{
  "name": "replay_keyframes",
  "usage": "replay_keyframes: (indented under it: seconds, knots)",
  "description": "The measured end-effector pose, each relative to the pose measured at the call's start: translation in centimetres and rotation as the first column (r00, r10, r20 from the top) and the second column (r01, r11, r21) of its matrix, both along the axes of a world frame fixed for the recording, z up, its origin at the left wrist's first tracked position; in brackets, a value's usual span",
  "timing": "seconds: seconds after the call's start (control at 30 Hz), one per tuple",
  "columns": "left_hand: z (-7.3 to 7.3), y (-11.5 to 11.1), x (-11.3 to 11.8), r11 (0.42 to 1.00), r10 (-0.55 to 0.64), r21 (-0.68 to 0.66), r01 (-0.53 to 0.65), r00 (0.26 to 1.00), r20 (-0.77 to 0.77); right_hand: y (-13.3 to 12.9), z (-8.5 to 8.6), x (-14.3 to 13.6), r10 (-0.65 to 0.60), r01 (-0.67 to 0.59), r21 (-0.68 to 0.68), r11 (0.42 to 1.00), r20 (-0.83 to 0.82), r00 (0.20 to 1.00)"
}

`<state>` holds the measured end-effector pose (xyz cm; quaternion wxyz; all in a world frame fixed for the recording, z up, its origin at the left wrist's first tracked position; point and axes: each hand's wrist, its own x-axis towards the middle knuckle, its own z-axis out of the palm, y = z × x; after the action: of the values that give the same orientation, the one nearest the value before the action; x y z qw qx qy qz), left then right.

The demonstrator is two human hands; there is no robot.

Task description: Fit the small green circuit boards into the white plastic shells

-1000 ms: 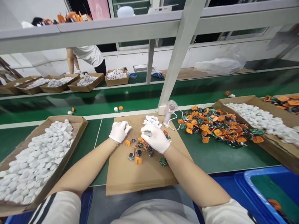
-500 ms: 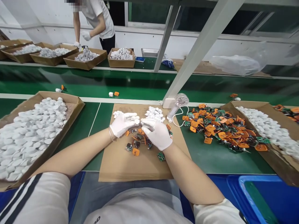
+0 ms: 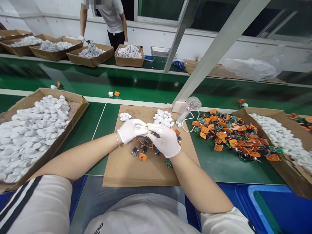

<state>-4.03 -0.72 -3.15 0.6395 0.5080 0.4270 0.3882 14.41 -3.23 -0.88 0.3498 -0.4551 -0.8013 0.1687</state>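
My left hand (image 3: 132, 130), in a white glove, is closed with its fingertips against those of my right hand (image 3: 165, 140), gloved too. Whatever small thing lies between the fingertips is hidden by the white gloves. Below them on a brown cardboard sheet (image 3: 126, 169) lies a cluster of circuit boards with orange plates (image 3: 142, 157). One green board (image 3: 168, 162) sits by my right wrist. Behind my hands are a pile of small white plastic parts (image 3: 163, 117) and a smaller white group (image 3: 125, 116).
A cardboard tray of white caps (image 3: 81, 109) stands at left, another (image 3: 270, 162) at right. Orange-and-green board assemblies (image 3: 226, 133) are heaped on the right. A clear handheld fan (image 3: 188, 110) stands by a slanted metal post (image 3: 207, 61). Across the belt (image 3: 146, 85), a person stands near boxes (image 3: 129, 61).
My hands have come together, fingertips now touching; the white piece seen at my left fingers is no longer distinct. The person across has straightened and shifted right. The view has shifted slightly.
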Motion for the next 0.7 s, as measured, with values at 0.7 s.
replay_keyframes:
  seconds: [0.7]
  knots:
    - [2.3,1.3,-2.3,0.703,0.072,0.335,0.628,0.406,-0.911,0.8,1.0,1.2,-0.191,-0.310,-0.481,0.820,-0.740,0.644]
